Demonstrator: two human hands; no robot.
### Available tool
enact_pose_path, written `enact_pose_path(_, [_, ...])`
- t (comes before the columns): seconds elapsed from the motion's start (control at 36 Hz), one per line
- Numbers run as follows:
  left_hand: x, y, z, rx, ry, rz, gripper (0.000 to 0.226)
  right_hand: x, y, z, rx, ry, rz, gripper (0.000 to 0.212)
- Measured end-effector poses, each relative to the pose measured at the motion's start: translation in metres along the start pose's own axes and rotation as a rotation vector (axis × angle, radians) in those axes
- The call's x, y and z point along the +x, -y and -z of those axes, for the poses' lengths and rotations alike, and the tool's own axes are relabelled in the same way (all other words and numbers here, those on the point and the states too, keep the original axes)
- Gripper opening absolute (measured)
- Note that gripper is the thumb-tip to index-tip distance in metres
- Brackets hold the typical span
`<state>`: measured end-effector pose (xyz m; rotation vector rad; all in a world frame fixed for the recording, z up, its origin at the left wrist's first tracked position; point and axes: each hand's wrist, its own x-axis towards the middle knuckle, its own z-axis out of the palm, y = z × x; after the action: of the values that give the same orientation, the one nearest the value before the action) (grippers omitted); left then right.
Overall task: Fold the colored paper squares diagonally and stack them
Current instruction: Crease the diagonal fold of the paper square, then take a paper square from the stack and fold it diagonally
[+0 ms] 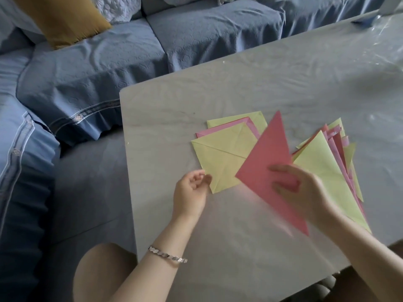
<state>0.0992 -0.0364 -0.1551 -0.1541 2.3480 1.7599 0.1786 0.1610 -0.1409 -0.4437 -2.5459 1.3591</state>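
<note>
Right hand (305,192): forearm comes in from the near right corner of the pale grey table (218,236), wrist angled left. Fingers are clamped on the lower half of a pink paper folded into a triangle (268,158). The long point aims at the far edge, and the sheet looks lifted off the surface. Motion blur here, so the exact finger placement is unclear.

Left hand (192,190): forearm rises from the near edge, silver link bracelet (168,256) on the wrist, palm turned inward. Fingers are loosely curled, tips right at the near corner of the creased yellow paper square (222,158). Can't tell if they pinch it or just touch.

That yellow square tops a loose pile of pink and yellow squares (250,118) mid-table, closer to the left edge. The pink triangle overlaps its right side.

A fanned stack of folded pink and yellow triangles (322,162) lies toward the right edge, partly under the right hand.

Blue quilted sofa (109,62) beyond the far and left edges, with a mustard cushion (69,20) on it.
</note>
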Motion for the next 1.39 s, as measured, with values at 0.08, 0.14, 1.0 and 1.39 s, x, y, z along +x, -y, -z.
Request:
enact_pose_path(0.08, [0.006,-0.004,-0.003,0.051,-0.061,0.043,0.026,0.005,-0.01,0.036,-0.164,-0.079,-0.051,0.045])
enact_pose_path(0.14, [0.01,-0.005,-0.005,0.063,-0.087,0.078,0.031,0.008,-0.021,0.057,-0.365,-0.062,-0.13,0.047])
enact_pose_path(1.0, [0.027,-0.038,-0.025,-0.045,0.047,0.267,0.015,0.012,-0.005,-0.052,-0.519,0.256,0.302,0.066])
enact_pose_path(1.39, [0.027,-0.021,0.037,0.129,-0.043,0.215,0.045,-0.002,-0.023,-0.042,-0.283,0.414,0.687,0.021])
